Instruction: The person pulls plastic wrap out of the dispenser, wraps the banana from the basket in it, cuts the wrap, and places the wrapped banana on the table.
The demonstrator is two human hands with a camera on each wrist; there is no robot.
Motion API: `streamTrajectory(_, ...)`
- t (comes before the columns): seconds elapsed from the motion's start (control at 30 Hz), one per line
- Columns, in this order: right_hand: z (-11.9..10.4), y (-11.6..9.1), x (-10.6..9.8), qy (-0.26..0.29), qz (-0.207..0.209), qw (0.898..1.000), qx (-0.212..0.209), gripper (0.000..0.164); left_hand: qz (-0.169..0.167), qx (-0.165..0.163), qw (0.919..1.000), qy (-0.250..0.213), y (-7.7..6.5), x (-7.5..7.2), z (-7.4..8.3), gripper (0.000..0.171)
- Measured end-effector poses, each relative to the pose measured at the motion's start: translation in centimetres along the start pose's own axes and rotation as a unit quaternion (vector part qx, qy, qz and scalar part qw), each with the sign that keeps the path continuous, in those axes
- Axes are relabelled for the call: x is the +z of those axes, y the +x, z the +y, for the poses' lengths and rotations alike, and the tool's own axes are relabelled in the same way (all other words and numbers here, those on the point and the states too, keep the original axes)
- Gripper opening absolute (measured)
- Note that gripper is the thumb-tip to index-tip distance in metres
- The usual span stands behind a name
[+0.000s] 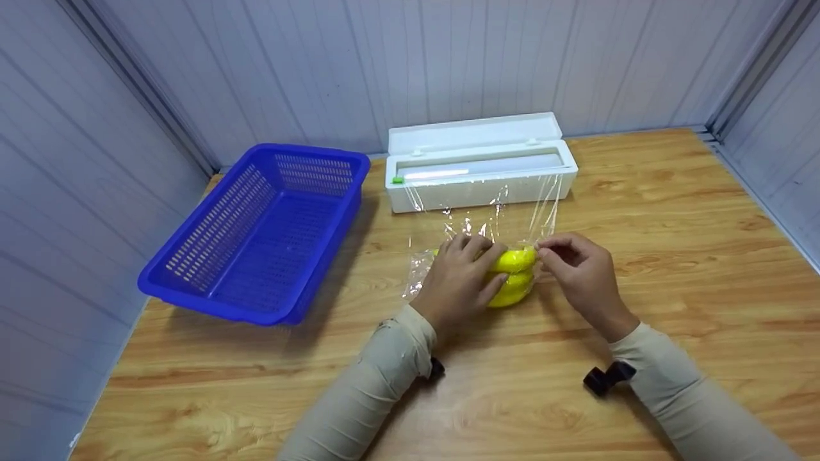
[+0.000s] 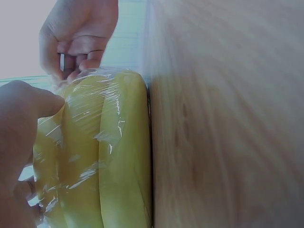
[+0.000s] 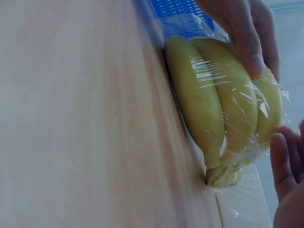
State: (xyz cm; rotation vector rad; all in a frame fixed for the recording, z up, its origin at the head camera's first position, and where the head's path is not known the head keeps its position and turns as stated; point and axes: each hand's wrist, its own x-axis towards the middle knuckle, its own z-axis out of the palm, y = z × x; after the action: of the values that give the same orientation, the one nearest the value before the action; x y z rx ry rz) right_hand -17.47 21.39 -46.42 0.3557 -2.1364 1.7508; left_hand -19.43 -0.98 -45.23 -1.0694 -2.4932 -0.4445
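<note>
A bunch of yellow bananas (image 1: 514, 289) lies on the table, covered in clear cling film (image 1: 477, 221). From above, my left hand (image 1: 456, 278) grips the bunch, thumb on the near side and fingers over the far side. At the bunch's right end, my right hand (image 1: 586, 275) pinches the film between thumb and fingertips. Shiny creases of film cross the bananas (image 3: 199, 95) in the right wrist view, where their stem end points down. The film runs unbroken from the bunch back to a white cling film box (image 1: 480, 193), whose lid stands raised.
A blue plastic basket (image 1: 301, 315) with slotted sides stands on the left of the wooden table (image 1: 679, 256). A green slider (image 1: 398, 180) sits at the left end of the box's front edge. Pale panel walls (image 1: 346, 70) enclose the table at the back and sides.
</note>
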Motion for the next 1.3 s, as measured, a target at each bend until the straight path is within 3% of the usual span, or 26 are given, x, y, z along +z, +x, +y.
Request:
streamTrajectory(0.13, 0.3, -0.1, 0.2, -0.072, -0.046, 0.992, -0.097, 0.026, 0.006, 0.004, 1.0000, -0.006, 0.0, 0.0, 0.0, 0.039)
streamTrajectory(0.23, 0.2, -0.1, 0.2, -0.123, -0.072, 0.981, -0.135, 0.034, 0.006, 0.001, 0.9996, -0.029, 0.0, -0.1, -0.1, 0.042)
streamTrajectory(0.5, -0.1, 0.0, -0.1, -0.206, -0.123, 0.953, -0.182, 0.044, -0.001, -0.015, 0.9900, -0.140, 0.1, -1.0, -1.4, 0.038)
streamTrajectory(0.73, -0.1, -0.1, 0.1, -0.260, -0.148, 0.933, -0.200, 0.050, 0.004, -0.005, 0.9815, -0.191, -0.1, -1.4, -3.1, 0.028)
streamTrajectory(1.0, -0.1, -0.2, 0.7, -0.260, -0.168, 0.936, -0.166, 0.055, 0.015, -0.012, 0.9716, -0.236, -1.4, -2.2, -6.5, 0.018)
streamTrajectory(1.13, 0.0, -0.1, 0.7, -0.245, -0.164, 0.941, -0.163, 0.053, 0.029, -0.021, 0.9616, -0.272, -1.8, -2.2, -7.7, 0.015)
streamTrajectory(1.23, 0.1, 0.0, 0.6, -0.234, -0.163, 0.944, -0.165, 0.051, 0.038, -0.052, 0.9514, -0.301, -2.3, -2.1, -8.1, 0.012)
streamTrajectory(1.3, 0.2, 0.0, 0.5, -0.231, -0.162, 0.945, -0.164, 0.051, 0.046, -0.081, 0.9497, -0.299, -2.6, -2.0, -8.2, 0.009)
